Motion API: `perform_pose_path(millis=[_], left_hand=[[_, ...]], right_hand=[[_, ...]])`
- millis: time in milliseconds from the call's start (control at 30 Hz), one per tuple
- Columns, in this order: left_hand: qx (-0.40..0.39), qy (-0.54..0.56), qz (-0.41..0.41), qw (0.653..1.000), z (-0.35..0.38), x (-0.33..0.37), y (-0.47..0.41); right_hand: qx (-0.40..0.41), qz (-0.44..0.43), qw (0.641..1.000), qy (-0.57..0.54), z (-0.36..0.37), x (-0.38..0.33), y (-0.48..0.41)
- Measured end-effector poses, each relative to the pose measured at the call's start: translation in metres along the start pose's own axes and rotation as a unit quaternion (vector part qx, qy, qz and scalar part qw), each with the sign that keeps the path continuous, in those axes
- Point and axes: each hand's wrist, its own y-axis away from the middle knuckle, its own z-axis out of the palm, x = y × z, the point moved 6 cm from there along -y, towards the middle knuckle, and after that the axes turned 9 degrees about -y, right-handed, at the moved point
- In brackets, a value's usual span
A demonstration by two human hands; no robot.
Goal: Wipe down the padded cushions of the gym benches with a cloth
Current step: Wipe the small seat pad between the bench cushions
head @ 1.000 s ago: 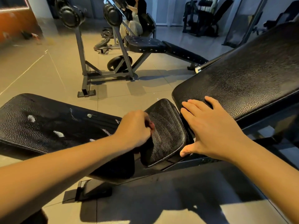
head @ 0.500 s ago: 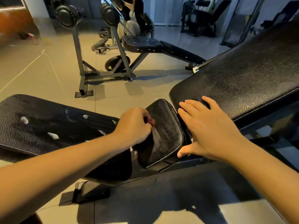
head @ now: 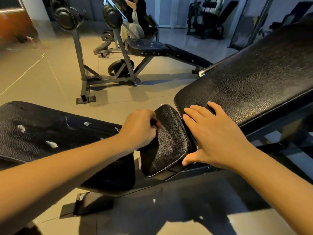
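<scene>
The 3 near cushions [head: 171, 143] are black and pebble-grained; the left cushion [head: 44, 116] carries white flecks [head: 21, 128]. The floor [head: 42, 82] is beige tile, the far bench frame [head: 81, 61] grey.

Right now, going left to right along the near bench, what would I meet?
The long flat pad with white flecks → left hand gripping a dark cloth → small seat pad → right hand → sloping back pad.

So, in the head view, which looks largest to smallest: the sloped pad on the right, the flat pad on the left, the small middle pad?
1-2. Sloped pad and flat pad: alike, both cut off by the frame, unranked.
3. Small middle pad.
</scene>
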Motion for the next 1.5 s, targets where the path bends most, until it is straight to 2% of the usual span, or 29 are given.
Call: perform_pose_path(millis=[100,167,200,367,467,567,667,733,800,967,1033,1100,1167,1267,1333,1367,1500], left_hand=[[0.010,0.049,0.157,0.986,-0.021,0.052,0.041],[0.014,0.049,0.196,0.979,-0.020,0.061,0.039],[0.019,0.047,0.178,0.983,-0.017,0.056,0.027],[0.025,0.013,-0.020,0.999,0.011,-0.007,-0.052],[0.028,0.024,-0.062,0.997,0.012,-0.018,-0.047],[0.023,0.046,0.008,0.999,0.000,0.008,0.002],[-0.003,0.046,0.147,0.988,-0.013,0.036,0.055],[-0.001,0.039,0.179,0.983,-0.012,0.037,0.051],[0.019,0.040,0.145,0.988,-0.005,0.031,0.023],[0.047,0.045,-0.051,0.997,0.020,-0.021,-0.060],[0.067,0.026,-0.063,0.995,0.020,-0.021,-0.053],[0.090,0.029,-0.024,0.995,0.017,-0.006,-0.022],[0.097,0.055,0.050,0.992,0.006,0.017,0.024],[0.054,0.085,0.205,0.974,-0.005,0.034,0.068],[0.040,0.049,0.255,0.965,0.000,0.031,0.057],[0.041,0.028,0.234,0.971,0.006,0.026,0.041],[0.054,0.015,0.003,0.998,0.022,-0.017,-0.041]], right_hand=[[0.005,-0.002,1.000,0.006,-0.001,-0.001,0.000],[0.008,-0.003,1.000,0.011,-0.001,-0.002,-0.001],[0.007,-0.003,1.000,0.014,0.000,-0.002,-0.001],[0.001,0.001,1.000,0.007,0.001,-0.001,-0.001],[-0.005,0.002,1.000,0.003,0.001,-0.001,0.000],[-0.002,0.003,1.000,0.000,0.001,0.000,-0.001],[0.002,0.003,1.000,0.003,0.001,0.000,-0.001],[0.002,0.001,1.000,0.005,0.001,-0.001,-0.002],[0.004,0.002,1.000,0.007,0.002,0.000,-0.002],[0.006,-0.001,1.000,0.002,0.000,-0.002,-0.001],[0.005,0.000,1.000,0.001,0.000,-0.002,-0.001],[0.004,0.001,1.000,0.001,0.000,-0.001,-0.001],[0.004,0.002,1.000,0.003,0.000,0.000,-0.001],[0.005,0.001,1.000,0.008,0.000,-0.001,-0.002],[0.007,0.000,1.000,0.007,0.001,0.000,-0.001],[0.008,-0.001,1.000,0.006,0.001,0.000,-0.001],[0.011,-0.005,1.000,0.002,-0.001,-0.002,0.000]])
